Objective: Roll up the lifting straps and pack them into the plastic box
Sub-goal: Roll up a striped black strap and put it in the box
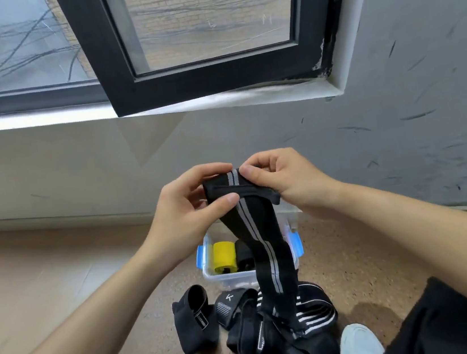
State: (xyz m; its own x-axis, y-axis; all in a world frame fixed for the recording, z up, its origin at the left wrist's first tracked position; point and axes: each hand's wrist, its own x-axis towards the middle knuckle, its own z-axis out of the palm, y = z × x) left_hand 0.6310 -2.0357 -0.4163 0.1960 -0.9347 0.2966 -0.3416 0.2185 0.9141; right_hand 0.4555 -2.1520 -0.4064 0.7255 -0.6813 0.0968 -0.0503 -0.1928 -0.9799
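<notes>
— Where is the strap now?
— On the head camera, my left hand and right hand pinch the top end of the strap, fingers curled on it, I think to start the roll. Its tail hangs over the box, beside a yellow roll.

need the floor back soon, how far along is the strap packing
Done: a yellow roll and a black roll sit in the plastic box. In hand: the left hand and right hand pinch the top end of a grey-striped strap, which hangs unrolled. Left: that strap, plus the pile of black straps on the floor before the box.
</notes>
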